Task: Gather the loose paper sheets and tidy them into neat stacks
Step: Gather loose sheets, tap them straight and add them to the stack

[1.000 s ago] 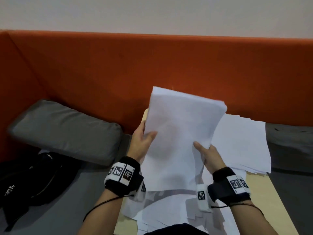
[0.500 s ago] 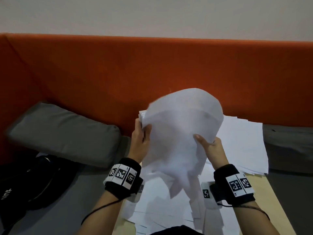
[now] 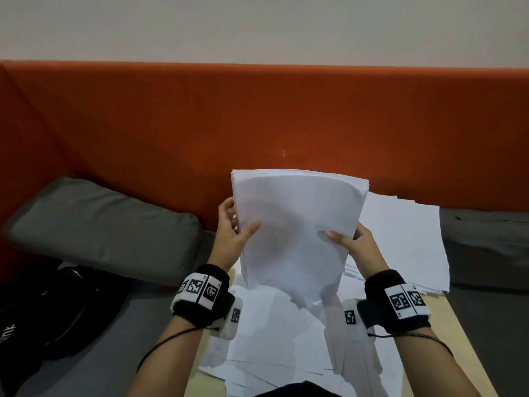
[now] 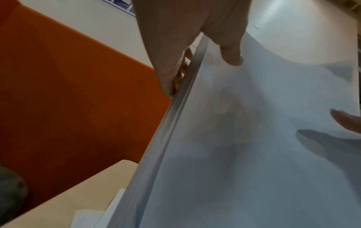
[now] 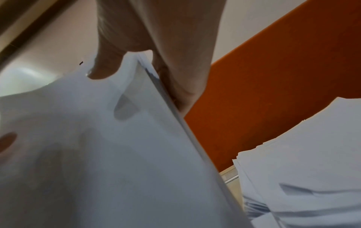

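Both hands are up on one bundle of paper (image 3: 297,230), held nearly upright above the near half of the wooden table (image 3: 458,333), its lower edge hanging just over the loose sheets (image 3: 274,348) scattered across the near edge. The left hand (image 3: 232,236) clamps the bundle's left side, thumb laid across the front face, fingers tucked behind. The right hand (image 3: 357,247) mirrors it on the right side, thumb flat on the front. The head view gives the whole layout: the top of the bundle bows forward in a soft curve, and a second, roughly squared pile (image 3: 400,242) lies at the table's far right corner, sheet edges slightly fanned. The left wrist camera brings what the head view hides, the bundle's thick left edge (image 4: 175,123) seen end-on, many sheets deep, with the left hand's fingers (image 4: 181,69) curled behind it and a bare strip of tabletop (image 4: 78,197) below. The right wrist view shows the opposite edge pinched between thumb (image 5: 105,67) and palm, and the far pile (image 5: 304,169) up close, its layers stepped and uneven. Beyond the table runs an orange sofa back (image 3: 257,118), with a grey cushion (image 3: 100,224) and a black bag (image 3: 43,316) off the left edge.
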`<action>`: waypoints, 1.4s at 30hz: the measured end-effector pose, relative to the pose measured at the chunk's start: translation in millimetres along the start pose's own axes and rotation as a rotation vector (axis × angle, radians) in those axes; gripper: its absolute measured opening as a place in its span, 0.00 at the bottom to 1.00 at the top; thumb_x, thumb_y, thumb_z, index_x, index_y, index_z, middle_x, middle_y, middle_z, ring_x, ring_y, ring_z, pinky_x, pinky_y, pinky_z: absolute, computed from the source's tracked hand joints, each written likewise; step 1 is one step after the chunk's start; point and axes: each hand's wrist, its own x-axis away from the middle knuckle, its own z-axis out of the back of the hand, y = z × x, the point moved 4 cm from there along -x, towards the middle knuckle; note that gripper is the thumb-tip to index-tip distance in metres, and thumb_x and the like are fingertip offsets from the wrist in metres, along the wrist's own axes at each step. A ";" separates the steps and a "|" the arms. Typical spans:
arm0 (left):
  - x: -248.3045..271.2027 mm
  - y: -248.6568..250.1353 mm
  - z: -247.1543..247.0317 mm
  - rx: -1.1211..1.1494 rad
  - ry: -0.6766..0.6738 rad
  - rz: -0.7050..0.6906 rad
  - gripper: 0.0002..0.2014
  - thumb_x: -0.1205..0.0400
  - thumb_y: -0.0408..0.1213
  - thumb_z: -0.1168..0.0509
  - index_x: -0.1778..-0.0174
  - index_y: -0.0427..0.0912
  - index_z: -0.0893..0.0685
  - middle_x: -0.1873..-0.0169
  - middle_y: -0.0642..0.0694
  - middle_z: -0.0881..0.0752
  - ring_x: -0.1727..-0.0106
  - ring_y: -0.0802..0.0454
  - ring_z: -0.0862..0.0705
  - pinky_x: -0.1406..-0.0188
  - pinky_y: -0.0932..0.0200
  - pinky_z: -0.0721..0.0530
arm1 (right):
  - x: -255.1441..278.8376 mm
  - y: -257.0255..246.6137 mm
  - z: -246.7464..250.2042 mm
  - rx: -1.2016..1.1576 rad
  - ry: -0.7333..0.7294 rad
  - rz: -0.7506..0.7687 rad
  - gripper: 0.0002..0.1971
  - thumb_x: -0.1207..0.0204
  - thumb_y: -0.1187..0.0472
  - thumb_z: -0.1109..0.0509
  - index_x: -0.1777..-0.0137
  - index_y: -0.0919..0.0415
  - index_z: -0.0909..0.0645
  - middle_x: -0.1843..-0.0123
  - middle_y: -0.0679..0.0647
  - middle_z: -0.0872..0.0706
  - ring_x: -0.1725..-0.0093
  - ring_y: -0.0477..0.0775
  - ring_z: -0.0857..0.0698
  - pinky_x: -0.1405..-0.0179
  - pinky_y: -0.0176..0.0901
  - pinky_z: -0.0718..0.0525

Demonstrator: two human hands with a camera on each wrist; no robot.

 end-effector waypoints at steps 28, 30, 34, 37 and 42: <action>-4.5 27.2 -16.0 0.141 0.086 -0.033 0.18 0.22 0.30 0.31 0.37 0.40 0.25 0.46 0.40 0.16 0.47 0.46 0.15 0.45 0.47 0.16 | -5.0 -6.7 -8.2 -0.048 0.082 0.050 0.09 0.37 0.64 0.20 0.59 0.58 0.17 0.67 0.46 0.10 0.66 0.45 0.13 0.69 0.30 0.17; -4.5 17.9 -12.0 0.097 0.086 -0.017 0.21 0.23 0.34 0.29 0.36 0.43 0.27 0.42 0.39 0.16 0.43 0.45 0.15 0.44 0.46 0.15 | -2.3 -0.1 -9.6 -0.031 0.061 0.014 0.12 0.43 0.59 0.20 0.60 0.60 0.16 0.69 0.46 0.10 0.69 0.43 0.13 0.70 0.32 0.17; -6.0 -1.7 -8.6 0.092 0.062 0.025 0.25 0.24 0.36 0.28 0.33 0.37 0.28 0.41 0.37 0.17 0.42 0.44 0.15 0.43 0.47 0.16 | -5.5 13.2 -6.7 0.000 0.070 -0.042 0.09 0.34 0.65 0.21 0.56 0.58 0.16 0.59 0.54 0.11 0.59 0.53 0.13 0.58 0.43 0.16; -2.9 -18.0 -10.5 0.071 0.036 0.036 0.23 0.23 0.35 0.30 0.33 0.36 0.27 0.42 0.39 0.15 0.42 0.46 0.15 0.43 0.48 0.15 | -4.9 28.7 -9.1 0.054 0.079 -0.066 0.08 0.29 0.67 0.25 0.53 0.57 0.18 0.57 0.52 0.13 0.56 0.52 0.15 0.55 0.41 0.18; 10.8 -65.2 -12.6 -0.158 -0.013 0.130 0.21 0.18 0.31 0.37 0.29 0.34 0.30 0.37 0.39 0.19 0.35 0.43 0.19 0.34 0.50 0.22 | -5.5 47.9 -11.5 0.150 0.139 -0.089 0.11 0.23 0.64 0.31 0.43 0.65 0.21 0.49 0.59 0.16 0.46 0.57 0.18 0.44 0.46 0.20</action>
